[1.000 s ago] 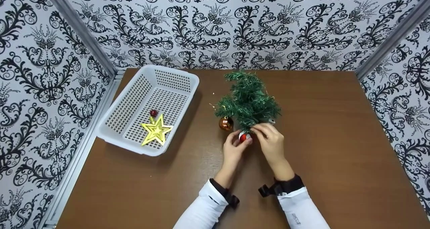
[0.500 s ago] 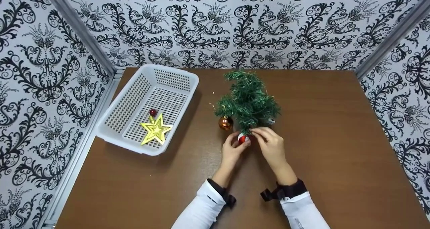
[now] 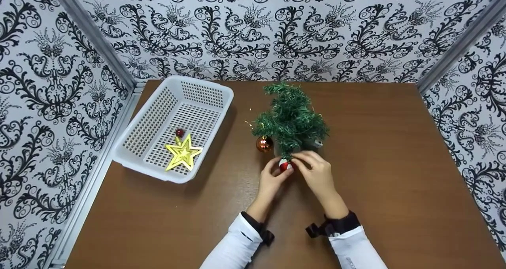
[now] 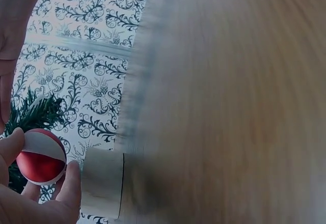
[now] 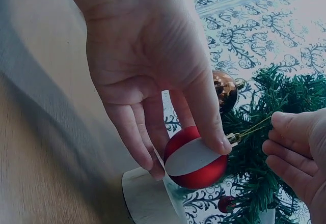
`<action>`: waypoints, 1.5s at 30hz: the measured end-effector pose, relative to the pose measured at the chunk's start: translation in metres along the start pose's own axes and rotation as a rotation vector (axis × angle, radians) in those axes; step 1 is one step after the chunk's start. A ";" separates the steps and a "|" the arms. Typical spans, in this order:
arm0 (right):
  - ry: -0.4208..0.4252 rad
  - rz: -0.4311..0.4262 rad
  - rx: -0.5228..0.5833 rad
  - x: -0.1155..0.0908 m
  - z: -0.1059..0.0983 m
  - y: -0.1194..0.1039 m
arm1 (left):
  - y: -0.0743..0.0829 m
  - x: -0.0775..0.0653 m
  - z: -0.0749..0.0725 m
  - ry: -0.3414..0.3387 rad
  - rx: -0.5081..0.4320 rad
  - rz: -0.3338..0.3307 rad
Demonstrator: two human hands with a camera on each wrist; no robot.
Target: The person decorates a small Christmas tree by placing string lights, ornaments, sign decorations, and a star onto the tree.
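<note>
A red and white Christmas ball [image 3: 285, 164] hangs at the front of a small green artificial Christmas tree [image 3: 290, 117]. My left hand [image 3: 272, 182] holds the ball between thumb and fingers. With thumb and fingertips, my right hand [image 3: 317, 174] pinches the ball's gold string loop [image 5: 257, 126] against the tree's front branches. The right wrist view has the string stretched from the ball's gold cap to the right fingertips. A shiny copper-coloured ball [image 3: 264, 143] hangs from the tree's left side. Low on the tree, a small dark red ball [image 5: 226, 204] shows.
On the left of the brown table [image 3: 395, 150] stands a white perforated basket [image 3: 130, 154]. Inside it lie a gold star [image 3: 184, 153] and a small red ball [image 3: 180, 132]. The tree's pale round base [image 4: 102, 183] stands under its branches. Patterned walls border the table.
Both hands and the ball have shifted slightly down and left in the head view. The ball has turned a little, still held, while the basket stays put.
</note>
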State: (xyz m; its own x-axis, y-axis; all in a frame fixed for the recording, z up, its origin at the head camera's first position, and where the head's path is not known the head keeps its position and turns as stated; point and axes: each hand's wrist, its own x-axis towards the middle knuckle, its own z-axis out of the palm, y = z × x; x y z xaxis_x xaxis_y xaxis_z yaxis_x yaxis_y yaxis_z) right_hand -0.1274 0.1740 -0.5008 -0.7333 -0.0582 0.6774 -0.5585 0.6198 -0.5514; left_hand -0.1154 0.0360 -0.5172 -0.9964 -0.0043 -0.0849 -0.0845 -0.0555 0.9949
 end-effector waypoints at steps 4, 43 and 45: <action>0.016 -0.003 0.004 0.002 0.000 0.000 | 0.001 0.000 -0.003 -0.016 -0.008 0.018; 0.031 -0.029 -0.041 0.007 -0.004 -0.002 | 0.104 0.037 -0.189 0.165 0.626 0.322; 0.029 -0.028 -0.041 0.007 -0.004 -0.002 | 0.109 0.045 -0.202 0.141 0.696 0.271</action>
State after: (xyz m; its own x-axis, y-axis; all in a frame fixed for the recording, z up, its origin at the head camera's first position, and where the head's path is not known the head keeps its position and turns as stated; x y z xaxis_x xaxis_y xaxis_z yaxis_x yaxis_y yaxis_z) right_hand -0.1296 0.1751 -0.4933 -0.7058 -0.0534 0.7063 -0.5615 0.6500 -0.5120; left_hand -0.1672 -0.1716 -0.4237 -0.9765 -0.0585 0.2076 0.1300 0.6083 0.7830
